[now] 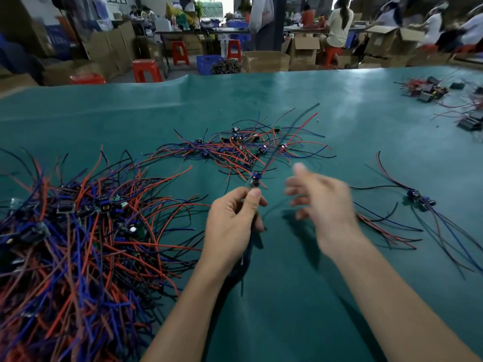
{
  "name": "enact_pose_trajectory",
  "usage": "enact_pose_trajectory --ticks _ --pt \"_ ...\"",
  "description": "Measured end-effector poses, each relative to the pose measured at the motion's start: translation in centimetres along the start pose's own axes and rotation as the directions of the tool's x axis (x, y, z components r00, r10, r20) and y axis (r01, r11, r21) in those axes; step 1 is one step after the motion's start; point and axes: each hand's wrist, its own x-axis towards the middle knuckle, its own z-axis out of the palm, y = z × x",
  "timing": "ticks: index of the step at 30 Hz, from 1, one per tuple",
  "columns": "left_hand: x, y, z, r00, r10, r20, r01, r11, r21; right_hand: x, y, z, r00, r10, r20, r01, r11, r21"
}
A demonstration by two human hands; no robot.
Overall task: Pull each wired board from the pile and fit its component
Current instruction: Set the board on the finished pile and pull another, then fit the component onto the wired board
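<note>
Fingers and thumb of our left hand (232, 218) pinch one small board (254, 180) by its bottom end, so the board sticks up just above our fingertips. Its long way runs up and away from us, and its wires (285, 137) go on in that same line, out over the far bunch (243, 147) on the green mat (287, 296). More of its wires hang down under our left hand. Our right hand (317, 197) is just beside the board, on its right, not touching it. That hand is blurry, but its fingers look spread and loose and we see nothing in it. So the board lies to the left of our right fingers, and our left hand is the one on it. We think the next move is for the right hand to come across and fit the part on the board's top end. We cannot tell if a part is on the board already. The big pile (78, 231) sits near our left arm, so that arm is nearer for the next pull. A few more boards (420, 199) lie apart on the right, with their wires trailing toward us.
</note>
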Motion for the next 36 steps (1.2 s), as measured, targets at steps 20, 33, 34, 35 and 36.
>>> enact_pose_trajectory --ticks 20,33,34,35,36 --pt "-0.3 0.6 0.1 0.992 -0.025 0.125 -0.019 0.941 0.339 -2.1 -14.4 9.8 0.654 -0.702 0.283 0.742 0.668 -0.058" --pt "0.5 -0.3 -0.3 0.968 0.015 -0.252 0.042 0.975 0.218 7.1 -2.1 8.2 0.952 -0.006 0.306 0.297 0.258 -0.92" --pt "0.5 -0.3 -0.2 0.965 0.005 -0.262 0.052 0.976 0.21 7.2 -1.9 7.8 0.951 -0.025 0.309 0.302 0.291 -0.908" --pt "0.4 -0.3 -0.1 0.962 -0.007 -0.272 0.063 0.978 0.199 7.3 -2.0 7.4 0.949 -0.037 0.312 0.305 0.344 -0.888" --pt "0.4 -0.2 -0.1 0.96 -0.022 -0.28 0.077 0.979 0.188 7.2 -2.4 6.8 0.951 -0.043 0.307 0.296 0.423 -0.856"
